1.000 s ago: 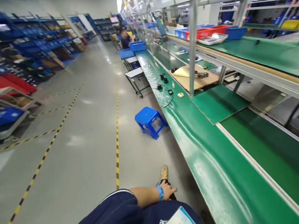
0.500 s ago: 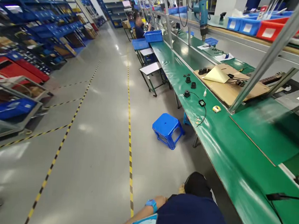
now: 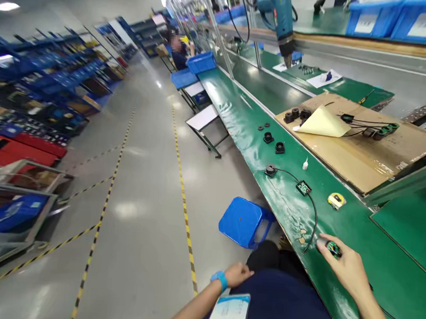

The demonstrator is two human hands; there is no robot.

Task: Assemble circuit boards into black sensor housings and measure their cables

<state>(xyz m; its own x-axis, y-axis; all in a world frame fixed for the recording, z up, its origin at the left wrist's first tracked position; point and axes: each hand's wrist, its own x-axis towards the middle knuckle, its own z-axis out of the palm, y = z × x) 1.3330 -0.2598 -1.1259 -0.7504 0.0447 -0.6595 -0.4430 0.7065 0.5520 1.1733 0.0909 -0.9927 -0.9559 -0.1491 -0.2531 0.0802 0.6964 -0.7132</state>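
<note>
Now the right hand rests on the green desk, and its grip is closed on a small round part with coloured wires. A black cable runs from that part to a little green board. The left hand, with a blue wristband, lies loosely curled on the person's lap and holds nothing. A blue stool stands on the floor beside the desk.

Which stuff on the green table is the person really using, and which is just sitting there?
In use:
right hand grasping a small round part
black wire running from it
small circuit board on that wire

Just lying about:
yellow tape measure
cardboard sheet
blue stool
left hand, resting on the lap
</note>
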